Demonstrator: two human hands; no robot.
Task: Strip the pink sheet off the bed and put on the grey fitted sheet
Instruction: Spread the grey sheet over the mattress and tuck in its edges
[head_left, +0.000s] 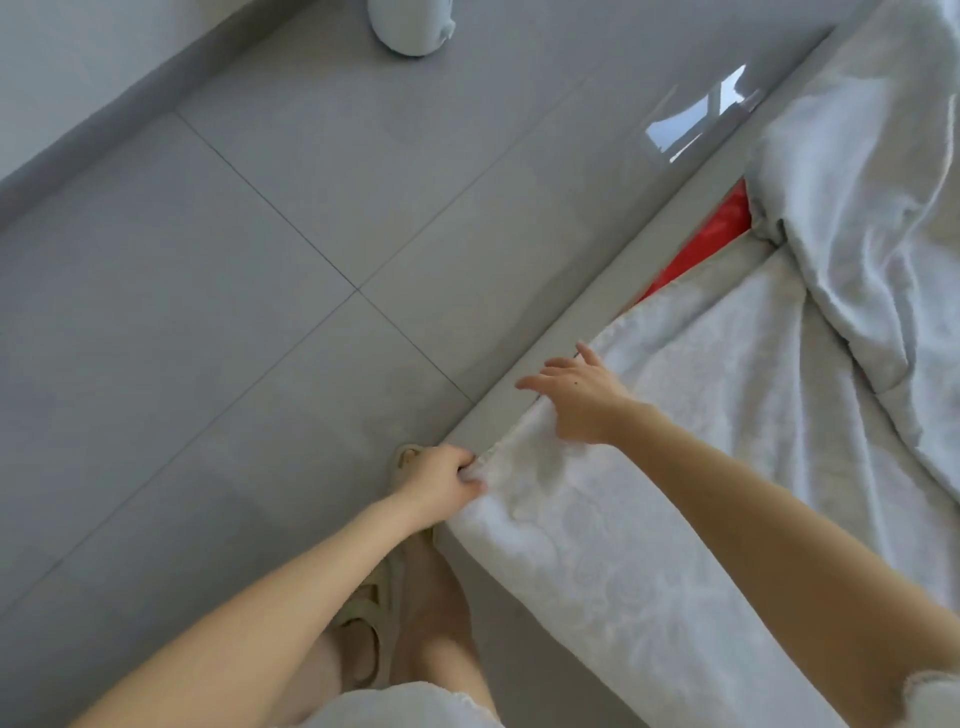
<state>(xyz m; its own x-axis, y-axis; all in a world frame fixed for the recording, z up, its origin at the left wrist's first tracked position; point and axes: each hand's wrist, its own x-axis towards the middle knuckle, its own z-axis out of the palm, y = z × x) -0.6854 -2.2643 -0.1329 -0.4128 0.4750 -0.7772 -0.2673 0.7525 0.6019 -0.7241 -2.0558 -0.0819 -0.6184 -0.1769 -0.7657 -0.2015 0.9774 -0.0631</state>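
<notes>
The grey tiled floor (234, 291) is seen across the left and upper part of the view, with a bright window reflection near the bed's upper edge. The bed (550, 343) is seen running diagonally from lower centre to upper right, its pale grey frame rail bordering the floor. A white patterned cover (691, 441) is stretched over the mattress, reaching down to the bed's near corner. A pale grey-white sheet (872, 218) is heaped in loose folds over the bed's upper right part; whether this is the grey fitted sheet cannot be told. A strip of red fabric (701, 244) is exposed between the frame rail and the mattress edge, just beside the heaped sheet; no pink sheet can be told apart with certainty.

The right hand (576, 400) is held above the bed's floor-side edge with fingers spread wide, nothing gripped, its fingertips over the frame rail. The left hand (441, 483) is closed around a bunched edge of the white patterned cover at the bed's near corner. A beige sandal (363, 634) is worn on the foot below the left forearm, on the floor beside the corner. A rounded white object (410, 26) is cut off by the top edge of the view.
</notes>
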